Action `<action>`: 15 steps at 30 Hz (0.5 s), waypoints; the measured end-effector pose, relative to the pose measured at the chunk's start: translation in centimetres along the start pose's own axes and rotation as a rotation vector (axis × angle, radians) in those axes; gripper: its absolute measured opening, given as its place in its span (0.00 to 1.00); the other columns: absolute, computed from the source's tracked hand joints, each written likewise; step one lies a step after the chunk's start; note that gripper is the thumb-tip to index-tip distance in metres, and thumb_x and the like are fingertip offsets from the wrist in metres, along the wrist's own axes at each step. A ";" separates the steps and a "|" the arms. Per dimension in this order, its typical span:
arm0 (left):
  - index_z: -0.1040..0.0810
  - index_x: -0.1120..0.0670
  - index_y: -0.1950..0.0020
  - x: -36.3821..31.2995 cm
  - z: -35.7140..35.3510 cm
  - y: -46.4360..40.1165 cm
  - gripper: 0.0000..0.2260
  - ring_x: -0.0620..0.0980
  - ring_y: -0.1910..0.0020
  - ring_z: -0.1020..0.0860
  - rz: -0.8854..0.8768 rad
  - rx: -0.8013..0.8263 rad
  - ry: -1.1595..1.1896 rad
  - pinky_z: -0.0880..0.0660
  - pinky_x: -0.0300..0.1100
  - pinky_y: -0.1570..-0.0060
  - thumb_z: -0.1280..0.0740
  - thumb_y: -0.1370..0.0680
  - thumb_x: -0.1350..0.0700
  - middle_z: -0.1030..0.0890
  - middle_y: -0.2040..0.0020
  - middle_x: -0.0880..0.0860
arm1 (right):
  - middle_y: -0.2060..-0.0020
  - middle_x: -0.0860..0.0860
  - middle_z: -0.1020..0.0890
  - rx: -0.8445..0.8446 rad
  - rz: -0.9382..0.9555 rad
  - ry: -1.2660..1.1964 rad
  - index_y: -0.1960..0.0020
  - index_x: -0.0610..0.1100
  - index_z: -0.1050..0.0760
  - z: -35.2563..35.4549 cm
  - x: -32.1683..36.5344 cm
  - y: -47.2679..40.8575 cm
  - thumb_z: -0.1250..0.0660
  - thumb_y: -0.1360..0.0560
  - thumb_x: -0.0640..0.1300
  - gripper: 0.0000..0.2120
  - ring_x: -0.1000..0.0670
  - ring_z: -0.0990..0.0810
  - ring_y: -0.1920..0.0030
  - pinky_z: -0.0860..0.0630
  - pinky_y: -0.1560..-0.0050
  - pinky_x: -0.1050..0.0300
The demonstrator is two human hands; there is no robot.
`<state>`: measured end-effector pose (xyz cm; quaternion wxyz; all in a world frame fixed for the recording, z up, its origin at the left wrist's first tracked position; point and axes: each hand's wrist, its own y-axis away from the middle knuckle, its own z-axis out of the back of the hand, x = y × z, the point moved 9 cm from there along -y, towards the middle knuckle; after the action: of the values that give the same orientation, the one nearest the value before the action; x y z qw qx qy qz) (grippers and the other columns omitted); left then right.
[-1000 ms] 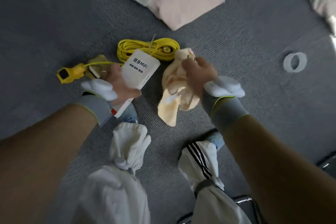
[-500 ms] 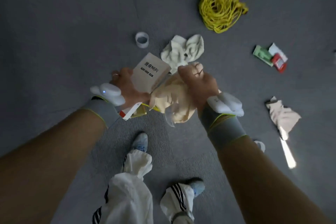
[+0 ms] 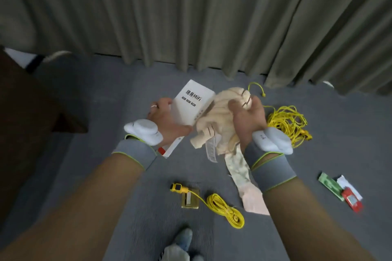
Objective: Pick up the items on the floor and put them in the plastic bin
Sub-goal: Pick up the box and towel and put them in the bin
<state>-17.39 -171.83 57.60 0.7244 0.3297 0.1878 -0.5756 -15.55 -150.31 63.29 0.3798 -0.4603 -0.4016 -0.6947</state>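
My left hand grips a white MiFi box, held up at chest height. Right beside it, my right hand is closed on a bunched cream cloth with a white tag hanging from it. On the grey carpet below lie a coiled yellow cable with a yellow plug, a small gold packet, a pale pink cloth and a tangled yellow cord. No plastic bin is in view.
Green and red packets lie on the carpet at the right. A grey curtain hangs across the back. A dark wooden piece of furniture stands at the left. My shoe shows at the bottom.
The view has swung upward to the curtain and furniture. Both hands still hold the box and the cloth, now raised higher. Different floor items lie below.
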 end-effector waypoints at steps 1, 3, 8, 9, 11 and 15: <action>0.41 0.49 0.30 -0.5 2.9 1.2 0.39 0.55 0.38 0.29 -0.007 -0.053 -0.004 0.31 0.43 0.41 0.24 0.35 0.46 0.36 0.35 0.53 | 0.66 0.52 0.27 0.017 0.026 -0.011 0.52 0.44 0.31 -0.6 2.3 0.7 0.36 0.26 0.40 0.04 0.51 0.28 0.65 0.31 0.64 0.59; 0.41 0.49 0.31 -0.7 6.6 2.6 0.38 0.54 0.46 0.28 0.022 -0.109 -0.015 0.33 0.42 0.47 0.25 0.35 0.46 0.37 0.39 0.53 | 0.65 0.53 0.28 0.042 0.068 -0.048 0.50 0.45 0.33 -1.2 5.4 1.3 0.37 0.26 0.39 0.07 0.52 0.29 0.65 0.31 0.64 0.59; 0.42 0.48 0.32 0.6 18.9 10.3 0.39 0.55 0.49 0.25 0.080 -0.313 -0.092 0.27 0.45 0.49 0.27 0.36 0.41 0.35 0.39 0.53 | 0.63 0.55 0.27 0.236 0.204 -0.162 0.44 0.49 0.35 -5.0 15.6 8.0 0.38 0.25 0.39 0.13 0.55 0.27 0.63 0.28 0.63 0.62; 0.41 0.48 0.32 0.8 19.6 10.8 0.38 0.55 0.50 0.24 0.105 -0.308 -0.089 0.26 0.46 0.49 0.27 0.36 0.40 0.35 0.39 0.53 | 0.62 0.55 0.27 0.255 0.206 -0.167 0.43 0.49 0.35 -5.4 16.3 8.6 0.37 0.25 0.39 0.13 0.53 0.26 0.61 0.27 0.58 0.59; 0.41 0.49 0.32 2.0 24.4 14.2 0.38 0.56 0.49 0.24 0.172 -0.395 -0.100 0.26 0.48 0.47 0.27 0.36 0.39 0.34 0.39 0.54 | 0.61 0.55 0.26 0.326 0.262 -0.195 0.43 0.50 0.35 -7.8 19.8 11.3 0.37 0.26 0.39 0.14 0.50 0.25 0.57 0.27 0.51 0.56; 0.41 0.49 0.32 6.1 33.4 20.5 0.39 0.56 0.49 0.23 0.275 -0.553 -0.082 0.25 0.51 0.43 0.28 0.35 0.37 0.33 0.37 0.55 | 0.54 0.52 0.22 0.459 0.336 -0.249 0.37 0.48 0.31 -13.4 25.9 17.8 0.37 0.26 0.39 0.17 0.48 0.23 0.51 0.25 0.44 0.52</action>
<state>0.26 -196.86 82.71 0.8647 0.1189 0.2615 -0.4120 -11.48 -173.50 88.10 0.5311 -0.5040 -0.5100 -0.4515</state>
